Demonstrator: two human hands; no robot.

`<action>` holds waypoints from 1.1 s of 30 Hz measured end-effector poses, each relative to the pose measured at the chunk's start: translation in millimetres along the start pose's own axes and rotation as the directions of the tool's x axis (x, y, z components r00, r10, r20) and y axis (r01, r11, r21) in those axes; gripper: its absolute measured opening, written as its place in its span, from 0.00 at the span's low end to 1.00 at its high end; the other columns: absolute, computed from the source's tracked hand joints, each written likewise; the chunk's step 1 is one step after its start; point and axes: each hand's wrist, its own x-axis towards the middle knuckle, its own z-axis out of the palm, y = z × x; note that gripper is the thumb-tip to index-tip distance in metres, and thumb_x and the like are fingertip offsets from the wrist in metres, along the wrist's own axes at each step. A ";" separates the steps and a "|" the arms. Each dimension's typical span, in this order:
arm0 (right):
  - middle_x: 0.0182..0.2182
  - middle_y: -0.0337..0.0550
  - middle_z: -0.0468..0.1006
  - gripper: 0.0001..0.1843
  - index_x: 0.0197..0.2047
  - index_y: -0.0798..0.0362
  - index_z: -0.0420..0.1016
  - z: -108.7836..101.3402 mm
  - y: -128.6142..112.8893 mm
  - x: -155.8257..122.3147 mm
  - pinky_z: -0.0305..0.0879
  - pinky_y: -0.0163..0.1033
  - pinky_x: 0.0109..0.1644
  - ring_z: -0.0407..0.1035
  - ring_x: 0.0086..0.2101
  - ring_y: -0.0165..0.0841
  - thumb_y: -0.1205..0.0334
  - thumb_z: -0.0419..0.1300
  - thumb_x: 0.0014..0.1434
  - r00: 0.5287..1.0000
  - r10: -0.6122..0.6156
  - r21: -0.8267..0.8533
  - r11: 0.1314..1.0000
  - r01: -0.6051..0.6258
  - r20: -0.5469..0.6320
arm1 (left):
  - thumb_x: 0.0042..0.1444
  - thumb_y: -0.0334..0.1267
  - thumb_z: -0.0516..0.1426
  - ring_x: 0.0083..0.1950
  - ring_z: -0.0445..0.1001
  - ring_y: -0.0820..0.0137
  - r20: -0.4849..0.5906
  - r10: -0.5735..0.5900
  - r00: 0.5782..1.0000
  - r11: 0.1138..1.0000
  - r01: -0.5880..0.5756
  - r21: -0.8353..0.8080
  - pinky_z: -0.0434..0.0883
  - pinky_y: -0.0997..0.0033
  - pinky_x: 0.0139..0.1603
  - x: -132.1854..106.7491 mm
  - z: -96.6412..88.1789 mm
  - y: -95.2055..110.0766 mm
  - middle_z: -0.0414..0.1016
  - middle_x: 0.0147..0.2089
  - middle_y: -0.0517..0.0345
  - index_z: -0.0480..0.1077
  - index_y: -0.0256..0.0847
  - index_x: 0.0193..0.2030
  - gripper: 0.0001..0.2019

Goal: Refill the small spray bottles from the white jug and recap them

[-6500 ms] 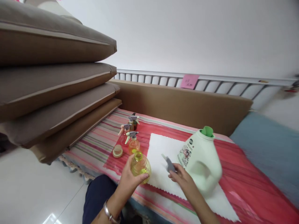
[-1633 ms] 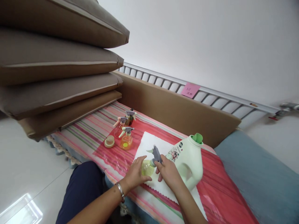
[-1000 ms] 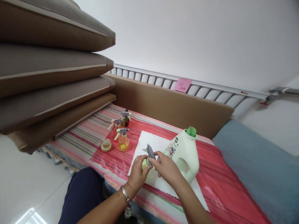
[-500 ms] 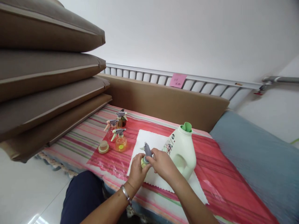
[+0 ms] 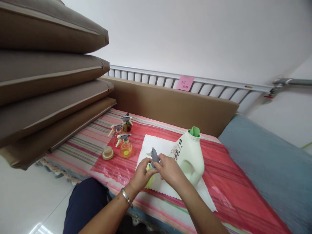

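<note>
My left hand (image 5: 140,174) is wrapped round a small yellow spray bottle (image 5: 148,169), holding it over the near edge of a white cloth (image 5: 156,148). My right hand (image 5: 169,169) is closed on the grey trigger sprayer head (image 5: 154,155) sitting on the bottle's neck. A pale green detergent jug (image 5: 191,156) with an open green spout stands on the cloth just right of my hands.
Three small spray bottles (image 5: 123,138) and a tan lid (image 5: 107,152) stand left of the cloth on a striped red cover (image 5: 226,185). Stacked brown cushions (image 5: 48,91) overhang the left. A cardboard panel (image 5: 175,109), radiator and blue mattress (image 5: 265,162) lie behind and right.
6.5 s ago the sprayer head was off the bottle, in my right hand. It now sits on the bottle's neck, with both hands close together on it; the view shifted slightly.
</note>
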 end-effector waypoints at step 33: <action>0.20 0.36 0.71 0.05 0.30 0.53 0.64 0.3 -3.1 3.1 0.50 0.32 0.26 0.66 0.18 0.28 0.62 0.51 0.57 1.000 0.006 -0.044 0.999 -0.005 0.014 | 0.44 0.45 0.65 0.46 0.71 0.61 0.069 -0.033 0.997 0.996 0.039 -0.081 0.65 0.62 0.51 10.7 -16.4 -8.1 0.75 0.41 0.54 0.72 0.40 0.38 0.17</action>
